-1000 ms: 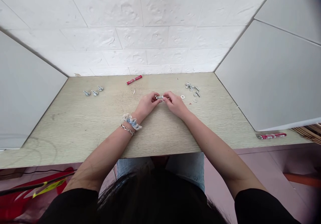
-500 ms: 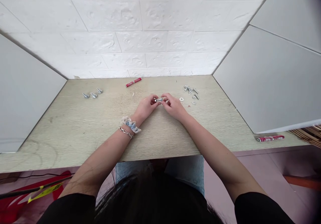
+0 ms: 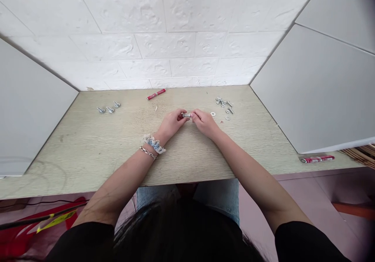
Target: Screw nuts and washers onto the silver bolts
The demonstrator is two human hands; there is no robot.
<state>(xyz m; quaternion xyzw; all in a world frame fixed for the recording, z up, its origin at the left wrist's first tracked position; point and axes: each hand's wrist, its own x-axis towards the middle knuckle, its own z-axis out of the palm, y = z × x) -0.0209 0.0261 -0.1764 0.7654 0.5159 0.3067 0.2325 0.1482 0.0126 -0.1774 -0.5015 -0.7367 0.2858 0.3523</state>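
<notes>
Above the middle of the table (image 3: 187,152), my left hand (image 3: 172,122) pinches a small silver bolt (image 3: 185,115) lying roughly sideways between my hands. The fingers of my right hand (image 3: 202,120) are closed at the bolt's right end, and they hide whatever sits there. Just right of my right hand lies a flat washer (image 3: 213,114), with a thinner ring washer (image 3: 227,118) beyond it. Farther right is a loose group of bolts and nuts (image 3: 222,102). Three bolts (image 3: 109,110) with washers on them lie in a slanted row at the left.
A red tube-shaped packet (image 3: 156,94) lies near the white brick wall (image 3: 175,43). Another red packet (image 3: 318,159) rests at the right front edge, beside some wicker (image 3: 361,154). White panels (image 3: 328,86) stand at both sides. Small crumbs (image 3: 156,108) dot the tabletop.
My right fingers have shifted and curled more tightly around the bolt's right end. My left hand keeps its pinch. The whole view has tilted slightly.
</notes>
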